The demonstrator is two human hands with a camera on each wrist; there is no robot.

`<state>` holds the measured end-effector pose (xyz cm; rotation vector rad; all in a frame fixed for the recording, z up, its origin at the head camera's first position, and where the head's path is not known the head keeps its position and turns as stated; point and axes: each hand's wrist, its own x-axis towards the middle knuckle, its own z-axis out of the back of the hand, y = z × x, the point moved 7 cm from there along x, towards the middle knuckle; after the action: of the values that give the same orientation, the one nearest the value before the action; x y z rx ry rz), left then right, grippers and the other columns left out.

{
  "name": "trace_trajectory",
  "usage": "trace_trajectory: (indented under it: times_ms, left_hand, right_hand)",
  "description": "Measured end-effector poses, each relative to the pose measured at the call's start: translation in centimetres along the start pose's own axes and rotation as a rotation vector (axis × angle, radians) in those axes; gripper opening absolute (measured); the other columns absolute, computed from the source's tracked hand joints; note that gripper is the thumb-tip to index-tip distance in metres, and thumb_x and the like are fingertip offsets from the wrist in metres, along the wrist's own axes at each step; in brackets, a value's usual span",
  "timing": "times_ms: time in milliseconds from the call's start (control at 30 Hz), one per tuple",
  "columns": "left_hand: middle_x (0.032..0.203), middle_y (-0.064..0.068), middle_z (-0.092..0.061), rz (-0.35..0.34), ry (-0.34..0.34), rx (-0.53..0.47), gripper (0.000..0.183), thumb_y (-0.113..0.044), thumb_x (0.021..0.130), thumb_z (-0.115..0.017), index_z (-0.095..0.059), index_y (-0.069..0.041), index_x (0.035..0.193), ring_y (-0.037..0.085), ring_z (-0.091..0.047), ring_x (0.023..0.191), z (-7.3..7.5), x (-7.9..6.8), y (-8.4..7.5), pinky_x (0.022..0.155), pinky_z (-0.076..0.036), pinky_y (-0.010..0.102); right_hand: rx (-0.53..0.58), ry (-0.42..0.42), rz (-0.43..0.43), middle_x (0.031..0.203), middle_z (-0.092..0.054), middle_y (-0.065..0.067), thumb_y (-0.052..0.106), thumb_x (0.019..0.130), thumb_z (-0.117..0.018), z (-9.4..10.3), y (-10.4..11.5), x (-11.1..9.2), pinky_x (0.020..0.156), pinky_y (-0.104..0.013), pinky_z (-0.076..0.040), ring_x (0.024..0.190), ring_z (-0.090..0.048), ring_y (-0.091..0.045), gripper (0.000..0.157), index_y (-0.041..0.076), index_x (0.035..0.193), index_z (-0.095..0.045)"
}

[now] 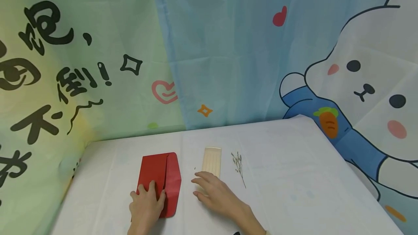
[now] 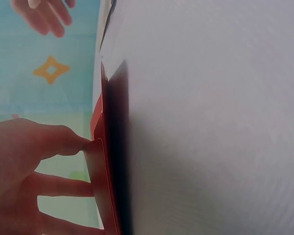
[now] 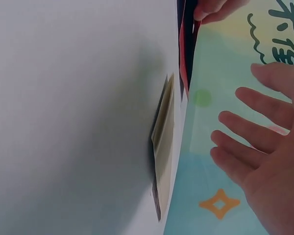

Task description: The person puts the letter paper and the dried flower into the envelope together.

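A red paper envelope point(image 1: 153, 168) lies on the table with its lighter red flap point(image 1: 172, 188) opened out to the right. My left hand point(image 1: 145, 204) rests on its lower part, fingers spread. In the left wrist view, the thumb point(image 2: 63, 139) touches an edge of the envelope point(image 2: 102, 181), which sits slightly raised along that side. Over the near end of a cream, ribbed folded paper point(image 1: 212, 159) hovers my right hand point(image 1: 217, 195). The right wrist view shows its fingers point(image 3: 252, 129) extended and apart from the paper point(image 3: 162, 142), holding nothing.
A dried flower sprig point(image 1: 240, 166) lies to the right of the cream paper. White cloth covers the table point(image 1: 310, 177). Behind and at the sides hangs a printed curtain point(image 1: 222, 46) with a cartoon bear. A small dark object point(image 1: 236, 233) shows at the bottom edge.
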<state>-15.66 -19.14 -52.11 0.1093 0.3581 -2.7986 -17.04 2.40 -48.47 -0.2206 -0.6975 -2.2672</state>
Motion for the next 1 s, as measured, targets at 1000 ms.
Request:
trace_trajectory:
  times_ms: [1000]
  left_hand:
    - [0.106,0.031,-0.052,-0.037,-0.06,0.007,0.056,-0.032,0.087,-0.077,-0.06,0.002,0.129,0.051,-0.051,0.095,0.1,-0.3,-0.1,0.073,-0.059,0.059]
  right_hand:
    - [-0.003,0.027,0.085,0.128,-0.069,-0.009,0.013,0.096,-0.072,-1.6,2.1,1.2,0.103,-0.033,-0.053,0.123,-0.064,-0.022,0.023,0.007,0.118,-0.073]
